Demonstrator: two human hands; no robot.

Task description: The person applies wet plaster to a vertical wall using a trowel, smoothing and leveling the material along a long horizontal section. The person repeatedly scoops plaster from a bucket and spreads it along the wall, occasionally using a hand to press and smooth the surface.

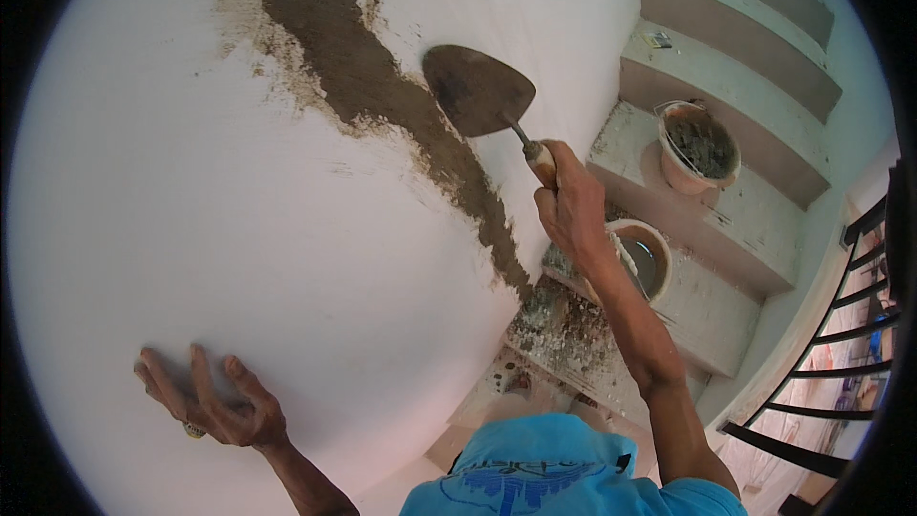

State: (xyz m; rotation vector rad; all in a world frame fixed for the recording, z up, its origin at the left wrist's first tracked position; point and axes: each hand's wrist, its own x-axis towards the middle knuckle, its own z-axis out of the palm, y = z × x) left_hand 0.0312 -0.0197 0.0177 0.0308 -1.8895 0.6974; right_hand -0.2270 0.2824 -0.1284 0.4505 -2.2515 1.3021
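Observation:
My right hand (573, 205) is closed round the wooden handle of a trowel (479, 91). Its broad, rounded metal blade lies at the right edge of a band of grey-brown mortar (368, 72) running down the white wall (239, 258). Whether the blade touches the wall I cannot tell. At lower left, my left hand (215, 401) is open against the wall, fingers spread. A small pale thing, too small to make out, shows at that hand's outer edge.
Stairs (726, 48) climb at the right. One bucket (702, 148) with grey mortar stands on a step; another bucket (645, 263) with greyish liquid sits lower, beside my right forearm. Mortar crumbs (564, 325) litter the step below. A black railing (831, 334) borders the far right.

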